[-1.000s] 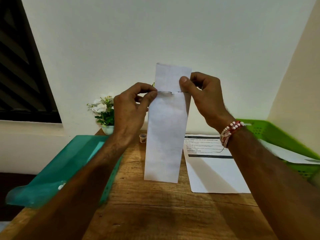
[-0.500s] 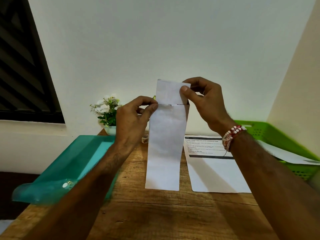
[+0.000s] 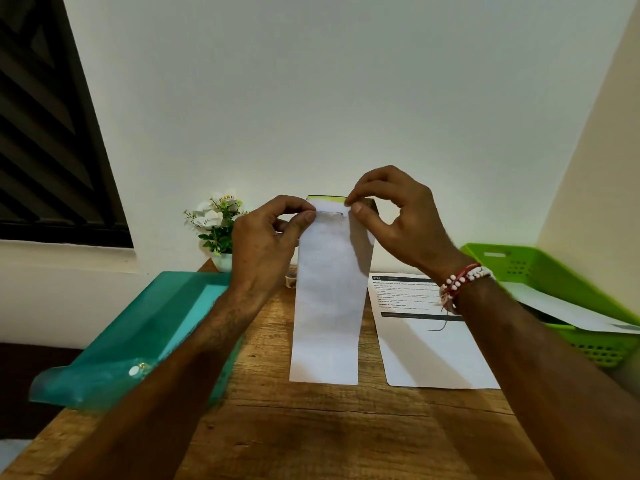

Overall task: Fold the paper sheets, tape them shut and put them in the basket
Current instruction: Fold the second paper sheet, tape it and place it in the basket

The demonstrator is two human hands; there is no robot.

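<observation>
A long narrow folded white paper (image 3: 329, 299) hangs upright above the wooden table (image 3: 311, 434), its lower edge near the tabletop. My left hand (image 3: 268, 244) pinches its top left corner between thumb and forefinger. My right hand (image 3: 398, 220) pinches the top right corner, where a thin strip of clear tape (image 3: 330, 213) crosses the paper near its top edge. A flat printed sheet (image 3: 429, 344) lies on the table to the right. The green basket (image 3: 561, 285) stands at the far right with a white folded paper (image 3: 568, 311) in it.
A teal plastic folder (image 3: 138, 337) overhangs the table's left edge. A small pot of white flowers (image 3: 218, 226) and a small tape roll (image 3: 291, 280) sit at the table's back. A yellow-green and brown object (image 3: 367, 202) peeks out behind the paper's top. Walls close off back and right.
Both hands have lowered the folded paper toward the table while keeping their pinch at its top. Less paper now shows above the tape line.
</observation>
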